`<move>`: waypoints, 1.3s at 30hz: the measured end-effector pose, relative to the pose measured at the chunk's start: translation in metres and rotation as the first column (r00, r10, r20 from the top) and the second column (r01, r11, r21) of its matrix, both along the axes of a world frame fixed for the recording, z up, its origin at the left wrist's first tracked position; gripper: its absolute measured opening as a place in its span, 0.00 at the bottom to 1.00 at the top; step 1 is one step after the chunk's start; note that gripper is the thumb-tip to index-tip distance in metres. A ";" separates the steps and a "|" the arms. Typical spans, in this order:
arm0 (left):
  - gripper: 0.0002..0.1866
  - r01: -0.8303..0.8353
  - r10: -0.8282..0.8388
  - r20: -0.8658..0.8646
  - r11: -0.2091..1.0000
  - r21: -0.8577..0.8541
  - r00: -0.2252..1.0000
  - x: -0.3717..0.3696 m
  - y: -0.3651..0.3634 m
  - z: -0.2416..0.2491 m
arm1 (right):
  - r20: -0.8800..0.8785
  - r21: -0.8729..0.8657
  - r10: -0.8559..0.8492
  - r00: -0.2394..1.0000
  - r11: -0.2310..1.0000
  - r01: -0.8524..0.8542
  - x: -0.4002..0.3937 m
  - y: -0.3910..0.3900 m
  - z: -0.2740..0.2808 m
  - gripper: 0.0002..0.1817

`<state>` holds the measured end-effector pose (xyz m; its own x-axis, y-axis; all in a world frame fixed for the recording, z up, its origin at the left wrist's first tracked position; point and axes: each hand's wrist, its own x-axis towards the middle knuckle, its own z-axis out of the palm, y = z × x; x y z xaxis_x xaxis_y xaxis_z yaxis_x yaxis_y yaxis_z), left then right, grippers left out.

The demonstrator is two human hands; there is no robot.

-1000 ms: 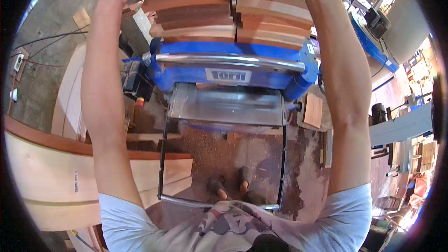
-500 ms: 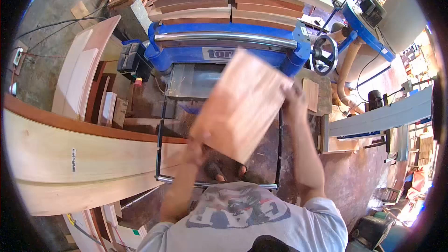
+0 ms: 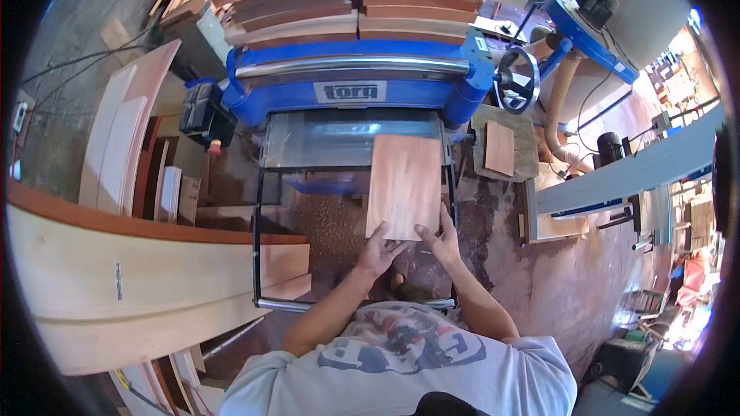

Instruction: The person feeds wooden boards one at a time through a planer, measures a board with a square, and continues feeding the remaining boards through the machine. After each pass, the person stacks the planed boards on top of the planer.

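A flat rectangular wooden board (image 3: 405,185) is held level in front of me, its far end over the metal bed (image 3: 316,139) of a blue thickness planer (image 3: 270,92) marked "torq". My left hand (image 3: 378,253) grips the near left corner, thumb on top and fingers underneath. At the near right corner my right hand (image 3: 441,240) holds the board the same way. The planer's steel roller (image 3: 351,68) runs across its top, and a black handwheel (image 3: 515,81) sits at its right side.
A black-railed support frame with a front roller (image 3: 289,305) extends toward me. Large pale boards (image 3: 139,277) lie at left, and stacked planks (image 3: 293,0) rise behind the planer. A smaller wood piece (image 3: 499,149) rests on a stand at right, near a long grey machine bed (image 3: 632,177).
The board has turned from a slanted, raised pose to lying straight and level toward the planer. My right hand has come down from its upper right edge to the near end.
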<state>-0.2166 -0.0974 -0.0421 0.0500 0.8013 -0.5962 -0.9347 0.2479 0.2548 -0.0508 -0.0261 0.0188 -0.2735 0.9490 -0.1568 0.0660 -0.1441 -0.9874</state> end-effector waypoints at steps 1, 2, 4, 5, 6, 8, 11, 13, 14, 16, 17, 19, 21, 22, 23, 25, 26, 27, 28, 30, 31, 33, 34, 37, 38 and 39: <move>0.29 -0.026 0.026 0.008 1.000 0.003 1.000 0.001 0.011 -0.009 | 0.109 0.158 -0.024 0.994 0.987 0.007 -0.001 0.002 -0.026 0.47; 0.29 -0.057 0.058 0.020 0.998 -0.004 0.998 0.003 0.015 -0.016 | 0.220 0.301 -0.057 0.974 0.953 -0.012 0.002 -0.001 -0.041 0.47; 0.32 -0.042 0.036 -0.071 0.995 -0.087 0.997 -0.004 0.034 -0.019 | 0.552 0.411 -0.024 0.833 0.878 -0.247 0.002 0.012 -0.014 0.52; 0.32 -0.006 -0.007 -0.114 0.993 -0.115 0.993 -0.012 0.044 -0.020 | 0.579 0.450 -0.061 0.813 0.855 -0.257 0.004 0.023 -0.032 0.53; 0.32 0.028 -0.051 -0.157 0.989 -0.143 0.986 -0.020 0.052 -0.019 | 0.602 0.490 -0.100 0.792 0.829 -0.268 0.002 0.033 -0.043 0.54; 0.38 0.019 -0.176 -0.693 0.974 -0.228 0.699 -0.037 0.053 0.009 | 0.598 0.566 -0.133 0.791 0.768 -0.299 -0.003 0.057 -0.042 0.45; 0.40 -0.011 -0.092 -0.931 0.995 -0.095 -0.354 -0.058 0.056 0.020 | 0.699 0.592 -0.180 0.692 0.688 -0.419 -0.010 0.089 -0.023 0.37; 0.39 0.280 0.213 -0.777 0.959 0.050 -0.592 -0.082 0.073 0.030 | 0.745 0.561 -0.181 0.642 0.692 -0.455 -0.011 0.107 -0.026 0.37; 0.37 0.297 0.210 -0.790 0.954 0.037 -0.576 -0.086 0.081 0.024 | 0.768 0.543 -0.178 0.616 0.691 -0.477 -0.013 0.113 -0.028 0.37; 0.33 0.337 0.217 -0.809 0.941 0.025 -0.546 -0.095 0.104 0.010 | 0.759 0.560 -0.189 0.623 0.677 -0.477 -0.020 0.126 -0.024 0.32; 0.32 0.336 0.217 -0.770 0.942 0.003 -0.601 -0.098 0.111 0.007 | 0.756 0.568 -0.196 0.625 0.670 -0.478 -0.022 0.133 -0.024 0.30; 0.30 0.335 0.214 -0.684 0.941 -0.047 -0.697 -0.102 0.118 0.004 | 0.735 0.607 -0.230 0.637 0.643 -0.468 -0.021 0.137 -0.032 0.27; 0.28 0.312 0.251 -0.582 0.950 -0.005 -0.774 -0.104 0.129 0.003 | 0.691 0.674 -0.285 0.664 0.586 -0.450 -0.027 0.147 -0.040 0.25; 0.27 0.301 0.260 -0.530 0.954 0.010 -0.807 -0.104 0.130 0.000 | 0.683 0.693 -0.312 0.660 0.561 -0.453 -0.029 0.151 -0.040 0.24; 0.27 0.300 0.249 -0.552 0.954 -0.002 -0.796 -0.104 0.132 -0.004 | 0.678 0.706 -0.331 0.656 0.541 -0.457 -0.030 0.155 -0.041 0.24; 0.27 0.296 0.219 -0.594 0.955 -0.033 -0.774 -0.105 0.142 0.003 | 0.666 0.721 -0.348 0.660 0.528 -0.449 -0.036 0.156 -0.035 0.23; 0.27 0.288 0.200 -0.593 0.956 -0.056 -0.780 -0.105 0.143 0.004 | 0.655 0.729 -0.353 0.668 0.528 -0.436 -0.038 0.158 -0.033 0.23; 0.27 0.282 0.184 -0.591 0.956 -0.077 -0.786 -0.105 0.144 0.004 | 0.643 0.738 -0.362 0.675 0.527 -0.421 -0.041 0.161 -0.034 0.23; 0.27 0.276 0.170 -0.588 0.957 -0.094 -0.791 -0.105 0.148 0.003 | 0.643 0.742 -0.368 0.672 0.518 -0.426 -0.042 0.165 -0.036 0.23; 0.28 0.265 0.175 -0.575 0.961 -0.075 -0.799 -0.105 0.151 0.001 | 0.643 0.748 -0.376 0.667 0.495 -0.443 -0.043 0.169 -0.042 0.24; 0.28 0.257 0.183 -0.561 0.965 -0.054 -0.807 -0.106 0.156 0.002 | 0.648 0.746 -0.375 0.663 0.489 -0.452 -0.044 0.173 -0.043 0.23; 0.28 0.247 0.136 -0.556 0.960 -0.130 -0.820 -0.107 0.160 0.001 | 0.644 0.754 -0.387 0.660 0.465 -0.464 -0.046 0.178 -0.041 0.23; 0.28 0.236 0.117 -0.548 0.960 -0.153 -0.828 -0.107 0.163 0.001 | 0.677 0.729 -0.391 0.623 0.474 -0.494 -0.047 0.182 -0.039 0.23; 0.29 0.229 0.129 -0.518 0.964 -0.134 -0.845 -0.111 0.168 -0.013 | 0.773 0.632 -0.440 0.457 0.464 -0.621 -0.049 0.187 -0.037 0.22; 0.30 0.225 0.111 -0.517 0.961 -0.164 -0.849 -0.112 0.168 0.000 | 0.821 0.563 -0.430 0.376 0.497 -0.660 -0.053 0.188 -0.030 0.21; 0.30 0.219 0.052 -0.527 0.941 -0.259 -0.848 -0.109 0.162 0.026 | 0.858 0.498 -0.419 0.298 0.530 -0.687 -0.061 0.189 -0.021 0.20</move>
<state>-0.3256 0.0651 -0.0160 -0.1544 0.9562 0.2486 0.9699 0.0988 0.2224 -0.1121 0.1626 -0.0024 -0.6292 0.7331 0.2580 0.7733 0.6238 0.1134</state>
